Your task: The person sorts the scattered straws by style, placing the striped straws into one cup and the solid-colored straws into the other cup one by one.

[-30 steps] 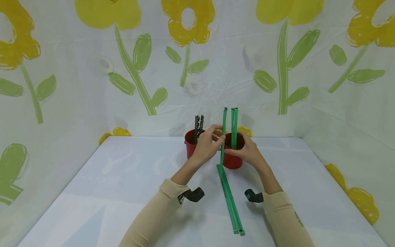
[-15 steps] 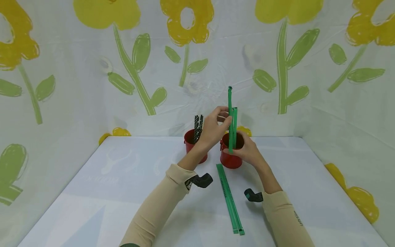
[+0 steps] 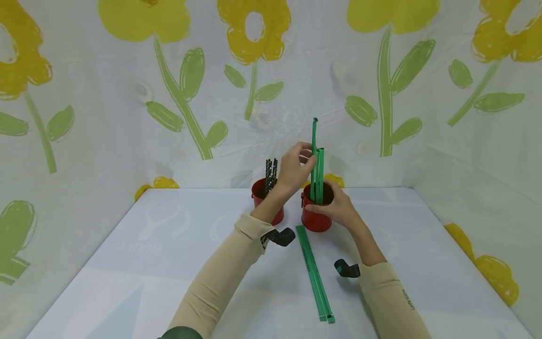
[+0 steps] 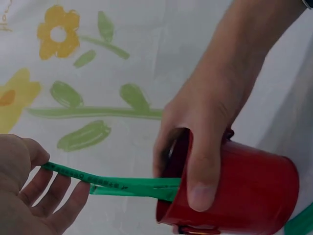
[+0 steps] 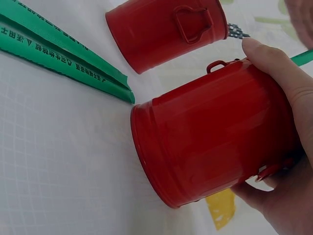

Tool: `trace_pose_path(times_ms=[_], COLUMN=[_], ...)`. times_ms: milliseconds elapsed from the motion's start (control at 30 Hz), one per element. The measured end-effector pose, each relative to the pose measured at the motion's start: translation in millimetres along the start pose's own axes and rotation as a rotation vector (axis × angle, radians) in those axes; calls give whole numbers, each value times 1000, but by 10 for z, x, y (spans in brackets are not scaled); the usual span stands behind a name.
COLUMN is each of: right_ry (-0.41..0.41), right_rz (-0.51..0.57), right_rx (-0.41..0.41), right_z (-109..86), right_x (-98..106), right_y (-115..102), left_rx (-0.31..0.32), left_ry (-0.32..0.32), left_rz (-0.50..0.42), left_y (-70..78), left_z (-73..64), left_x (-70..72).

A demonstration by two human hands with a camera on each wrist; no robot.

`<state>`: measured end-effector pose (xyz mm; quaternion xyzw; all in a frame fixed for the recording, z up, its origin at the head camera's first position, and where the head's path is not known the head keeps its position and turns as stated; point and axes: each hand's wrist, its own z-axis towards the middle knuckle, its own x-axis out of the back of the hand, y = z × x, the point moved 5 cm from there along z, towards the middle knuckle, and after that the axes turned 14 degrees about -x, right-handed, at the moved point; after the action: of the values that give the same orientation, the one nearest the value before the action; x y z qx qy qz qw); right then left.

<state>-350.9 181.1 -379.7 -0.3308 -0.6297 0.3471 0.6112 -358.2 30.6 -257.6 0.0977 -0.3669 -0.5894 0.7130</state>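
Observation:
In the head view my left hand point(image 3: 293, 165) pinches a green-wrapped straw point(image 3: 314, 134) by its upper part. The straw stands nearly upright, its lower end inside a red bucket point(image 3: 316, 222) beside other green-wrapped straws point(image 3: 321, 172). My right hand point(image 3: 341, 206) grips that bucket around its rim, thumb on the near side. The left wrist view shows the fingers and thumb of the left hand point(image 4: 22, 188) at the end of the wrapped straw point(image 4: 73, 172). In the right wrist view, the bucket point(image 5: 215, 137) sits within the right hand's grasp.
A second red bucket point(image 3: 259, 199), holding black straws with white dots point(image 3: 268, 175), stands to the left, partly behind my left forearm. Two more green-wrapped straws point(image 3: 314, 278) lie on the white table point(image 3: 169, 263) in front. A flower-patterned sheet point(image 3: 296, 94) hangs behind.
My left hand has raised the green-wrapped straw off the table area, moved it over the right bucket and lowered its end inside. The right hand keeps holding the bucket.

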Motion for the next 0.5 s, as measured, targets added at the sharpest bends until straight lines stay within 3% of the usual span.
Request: trace_pose_path(times_ms=[200, 500], right_ry=[18, 18], right_rz=[-16, -18], right_rx=[12, 28], right_z=[11, 14], right_x=[-2, -2], right_y=[1, 9], left_rx=[41, 71], left_ry=[-36, -84], left_rz=[-17, -52], left_y=[-128, -153], left_z=[-88, -134], left_x=[-96, -179])
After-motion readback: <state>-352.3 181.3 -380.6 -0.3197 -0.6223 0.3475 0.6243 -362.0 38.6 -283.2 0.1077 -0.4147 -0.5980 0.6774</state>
